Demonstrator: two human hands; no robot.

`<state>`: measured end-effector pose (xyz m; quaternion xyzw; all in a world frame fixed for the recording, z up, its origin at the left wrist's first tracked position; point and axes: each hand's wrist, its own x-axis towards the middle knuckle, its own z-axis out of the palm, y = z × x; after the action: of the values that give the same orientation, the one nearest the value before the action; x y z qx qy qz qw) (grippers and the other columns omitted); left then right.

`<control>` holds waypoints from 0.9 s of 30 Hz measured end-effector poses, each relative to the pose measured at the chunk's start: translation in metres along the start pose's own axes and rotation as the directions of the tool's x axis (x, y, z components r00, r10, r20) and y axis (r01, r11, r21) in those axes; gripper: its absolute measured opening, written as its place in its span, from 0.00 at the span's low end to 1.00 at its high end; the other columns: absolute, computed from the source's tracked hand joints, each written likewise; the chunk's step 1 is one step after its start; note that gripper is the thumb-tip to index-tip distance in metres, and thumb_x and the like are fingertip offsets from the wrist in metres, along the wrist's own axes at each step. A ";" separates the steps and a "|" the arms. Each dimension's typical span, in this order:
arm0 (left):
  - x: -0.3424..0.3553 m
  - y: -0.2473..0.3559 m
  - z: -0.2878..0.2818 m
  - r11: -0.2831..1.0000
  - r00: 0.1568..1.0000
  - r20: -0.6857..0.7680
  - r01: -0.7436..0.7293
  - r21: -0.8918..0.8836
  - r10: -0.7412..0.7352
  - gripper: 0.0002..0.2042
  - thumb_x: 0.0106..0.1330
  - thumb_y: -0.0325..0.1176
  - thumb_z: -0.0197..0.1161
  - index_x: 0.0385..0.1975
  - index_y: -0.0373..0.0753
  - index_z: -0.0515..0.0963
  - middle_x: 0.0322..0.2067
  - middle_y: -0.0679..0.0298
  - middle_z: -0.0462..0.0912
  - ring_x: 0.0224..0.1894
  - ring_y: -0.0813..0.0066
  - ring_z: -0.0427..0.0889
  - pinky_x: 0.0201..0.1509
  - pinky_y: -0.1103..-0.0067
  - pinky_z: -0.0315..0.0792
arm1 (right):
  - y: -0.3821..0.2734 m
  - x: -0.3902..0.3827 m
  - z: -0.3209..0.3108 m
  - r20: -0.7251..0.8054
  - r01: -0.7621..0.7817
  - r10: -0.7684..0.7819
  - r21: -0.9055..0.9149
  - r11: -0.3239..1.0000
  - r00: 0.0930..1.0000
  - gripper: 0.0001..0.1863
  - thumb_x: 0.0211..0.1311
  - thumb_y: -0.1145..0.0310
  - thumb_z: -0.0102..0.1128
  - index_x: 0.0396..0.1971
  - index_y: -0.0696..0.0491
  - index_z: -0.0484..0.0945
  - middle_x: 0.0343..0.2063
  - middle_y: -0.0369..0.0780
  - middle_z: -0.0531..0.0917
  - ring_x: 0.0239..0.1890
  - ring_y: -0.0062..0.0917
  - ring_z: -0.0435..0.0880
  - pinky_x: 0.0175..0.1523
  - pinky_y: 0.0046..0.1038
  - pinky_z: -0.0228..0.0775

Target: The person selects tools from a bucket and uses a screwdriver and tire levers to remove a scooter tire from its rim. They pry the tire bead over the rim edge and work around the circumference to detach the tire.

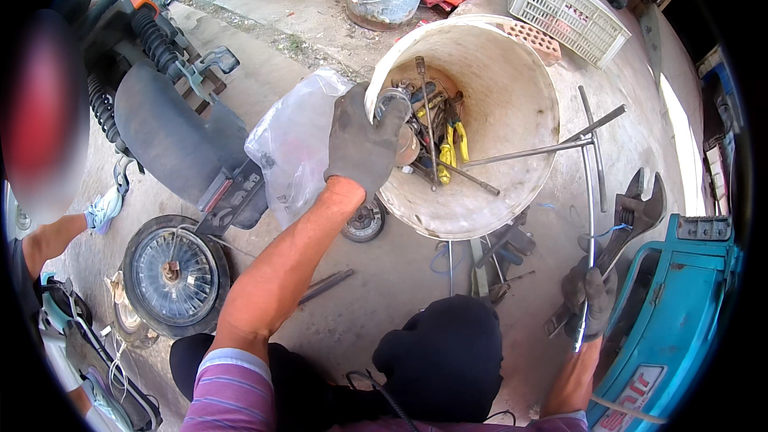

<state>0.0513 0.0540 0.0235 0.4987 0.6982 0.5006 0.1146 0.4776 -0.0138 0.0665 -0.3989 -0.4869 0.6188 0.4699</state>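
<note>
A long silver metal rod and a dark metal adjustable wrench are clamped in the grey-gloved right hand, right of an off-white plastic bucket. At its rim, the grey-gloved left hand is seen; its grip cannot be judged.

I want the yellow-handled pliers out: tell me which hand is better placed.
Probably the left hand, though it seems to hold something: it is at the bucket's mouth, near the pliers. The right hand is farther off, gripping a metal rod.
</note>
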 end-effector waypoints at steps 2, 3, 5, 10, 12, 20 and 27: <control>0.003 -0.002 -0.004 0.999 0.999 0.023 0.033 0.013 -0.033 0.25 0.72 0.47 0.65 0.55 0.28 0.76 0.51 0.41 0.80 0.57 0.42 0.76 0.65 0.57 0.70 | -0.001 -0.003 -0.002 0.074 0.144 -0.143 -0.007 0.990 0.987 0.33 0.79 0.61 0.60 0.73 0.66 0.62 0.18 0.30 0.70 0.14 0.12 0.67 0.15 0.18 0.55; 0.004 -0.003 -0.006 0.999 0.999 0.021 0.049 -0.008 -0.049 0.25 0.72 0.47 0.65 0.55 0.28 0.76 0.51 0.40 0.80 0.57 0.42 0.77 0.65 0.57 0.70 | 0.000 -0.004 -0.005 0.049 0.167 -0.169 0.052 0.985 0.984 0.32 0.80 0.63 0.58 0.73 0.66 0.61 0.18 0.30 0.70 0.13 0.12 0.65 0.16 0.18 0.55; 0.004 -0.003 -0.008 0.995 0.997 0.016 0.082 -0.049 -0.082 0.25 0.72 0.47 0.65 0.55 0.28 0.77 0.51 0.40 0.81 0.58 0.41 0.77 0.65 0.57 0.70 | 0.002 -0.006 -0.011 -0.004 0.213 -0.216 0.169 0.962 0.976 0.30 0.81 0.66 0.55 0.74 0.66 0.61 0.19 0.30 0.68 0.12 0.12 0.61 0.17 0.19 0.55; 0.001 0.005 -0.007 0.998 0.998 0.035 0.059 -0.034 -0.058 0.27 0.72 0.47 0.65 0.58 0.29 0.77 0.52 0.41 0.81 0.59 0.42 0.77 0.66 0.58 0.70 | 0.020 -0.002 -0.040 -0.002 0.210 -0.221 0.323 0.923 0.975 0.33 0.84 0.64 0.51 0.78 0.63 0.52 0.23 0.29 0.69 0.13 0.10 0.61 0.17 0.16 0.60; -0.001 0.007 -0.008 0.996 0.997 0.054 0.059 -0.059 -0.056 0.27 0.72 0.47 0.66 0.59 0.29 0.76 0.53 0.41 0.81 0.60 0.43 0.77 0.67 0.58 0.69 | 0.048 0.005 -0.061 0.035 0.157 -0.185 0.394 0.906 0.982 0.19 0.85 0.65 0.50 0.65 0.59 0.63 0.24 0.30 0.70 0.16 0.11 0.63 0.19 0.17 0.60; -0.003 0.000 -0.005 0.997 0.998 0.032 0.061 -0.054 -0.059 0.28 0.71 0.45 0.67 0.61 0.29 0.75 0.56 0.42 0.80 0.62 0.45 0.75 0.68 0.59 0.69 | 0.189 0.041 -0.096 -0.239 -0.191 0.230 0.176 0.966 0.943 0.22 0.80 0.64 0.59 0.66 0.59 0.72 0.26 0.30 0.76 0.20 0.09 0.69 0.22 0.17 0.61; -0.010 -0.006 -0.005 0.999 1.000 0.012 0.014 -0.040 -0.013 0.27 0.71 0.47 0.68 0.60 0.30 0.76 0.55 0.43 0.79 0.61 0.45 0.76 0.67 0.59 0.69 | 0.256 0.065 -0.075 -0.319 -0.247 0.112 -0.425 0.871 0.941 0.14 0.68 0.67 0.69 0.48 0.59 0.85 0.31 0.33 0.84 0.26 0.16 0.79 0.31 0.25 0.72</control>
<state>0.0485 0.0430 0.0175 0.4946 0.6907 0.5107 0.1324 0.4841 0.0451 -0.2022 -0.6270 -0.5072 0.4637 0.3669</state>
